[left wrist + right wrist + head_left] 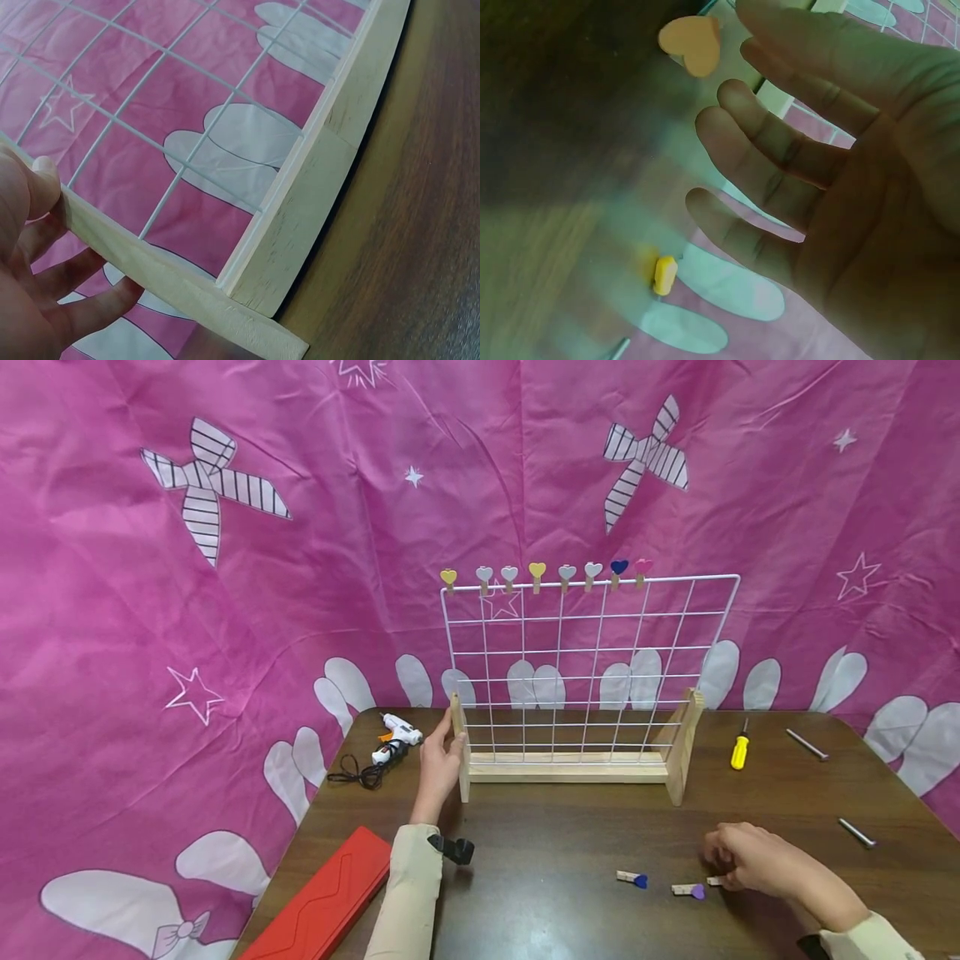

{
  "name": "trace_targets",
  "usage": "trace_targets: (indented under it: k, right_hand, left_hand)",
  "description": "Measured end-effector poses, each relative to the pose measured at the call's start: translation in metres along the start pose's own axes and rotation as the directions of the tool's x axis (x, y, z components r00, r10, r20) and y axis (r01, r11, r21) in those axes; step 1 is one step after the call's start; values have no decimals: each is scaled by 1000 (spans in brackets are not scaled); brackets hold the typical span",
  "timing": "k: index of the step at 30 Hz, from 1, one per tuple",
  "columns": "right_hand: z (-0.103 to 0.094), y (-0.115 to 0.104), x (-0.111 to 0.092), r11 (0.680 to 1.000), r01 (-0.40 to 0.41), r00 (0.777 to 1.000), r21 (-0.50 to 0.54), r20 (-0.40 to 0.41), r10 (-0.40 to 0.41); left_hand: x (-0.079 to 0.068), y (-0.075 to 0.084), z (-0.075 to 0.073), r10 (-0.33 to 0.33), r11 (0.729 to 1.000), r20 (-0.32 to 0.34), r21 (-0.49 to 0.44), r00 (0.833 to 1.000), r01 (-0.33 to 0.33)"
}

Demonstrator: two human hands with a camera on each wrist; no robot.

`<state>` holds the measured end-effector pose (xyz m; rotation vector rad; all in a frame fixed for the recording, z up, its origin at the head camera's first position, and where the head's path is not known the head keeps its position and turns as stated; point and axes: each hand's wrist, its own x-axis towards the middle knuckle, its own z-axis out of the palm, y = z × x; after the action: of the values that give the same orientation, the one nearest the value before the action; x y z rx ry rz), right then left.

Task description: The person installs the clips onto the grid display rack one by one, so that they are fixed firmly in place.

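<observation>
A white wire grid panel (581,677) stands upright in a wooden base (570,772). Heart clothespins in yellow, white, blue and pink line its top bar, such as the yellow clothespin (537,573). My left hand (441,764) grips the stand's left wooden upright (127,251), thumb on one side and fingers on the other. On the table, my right hand (753,860) hovers over a clothespin with an orange heart (693,46); its fingers are bent loosely and apart from the heart. To its left lie a purple-heart clothespin (688,891) and a blue-heart clothespin (632,879).
A white glue gun (401,729) with a black cord lies at the back left. The red box (322,902) is at the front left. At right are a yellow screwdriver (740,752) and two metal bolts, the nearer bolt (857,832) beyond my right hand.
</observation>
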<state>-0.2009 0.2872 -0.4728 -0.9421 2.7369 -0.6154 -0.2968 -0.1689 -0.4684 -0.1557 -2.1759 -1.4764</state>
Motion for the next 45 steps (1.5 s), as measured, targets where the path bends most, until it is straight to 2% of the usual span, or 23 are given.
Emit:
trace_targets:
  k: [15, 21, 26, 31, 37, 39, 41, 45]
  right_hand:
    - [13, 11, -2, 997, 70, 996, -38, -48, -72]
    - [12, 11, -4, 997, 56, 997, -56, -41, -58]
    - [6, 11, -4, 999, 27, 999, -20, -17, -28]
    - [-12, 7, -4, 1000, 2, 1000, 9, -11, -2]
    - [-42, -5, 2, 998, 33, 997, -58, -66, -37]
    - [-54, -10, 5, 993, 62, 991, -97, -110, -72]
    - [-68, -16, 9, 983, 112, 976, -143, -171, -136]
    - [-99, -29, 19, 938, 189, 918, -291, -286, -274]
  left_hand:
    - [0, -2, 0, -5, 1000, 2, -13, 1000, 5]
    - [1, -2, 1, 20, 1000, -2, -23, 1000, -20]
    - [1, -2, 1, 21, 1000, -10, -3, 1000, -21]
    - [0, -3, 2, 29, 1000, -12, 4, 1000, -29]
    - [-2, -4, 1, 14, 1000, -9, 12, 1000, -14]
    - [-2, -4, 1, 11, 1000, -7, 11, 1000, -11]
    - [-2, -3, 2, 9, 1000, -4, 6, 1000, -9]
    - [-1, -2, 1, 15, 1000, -10, 6, 1000, -15]
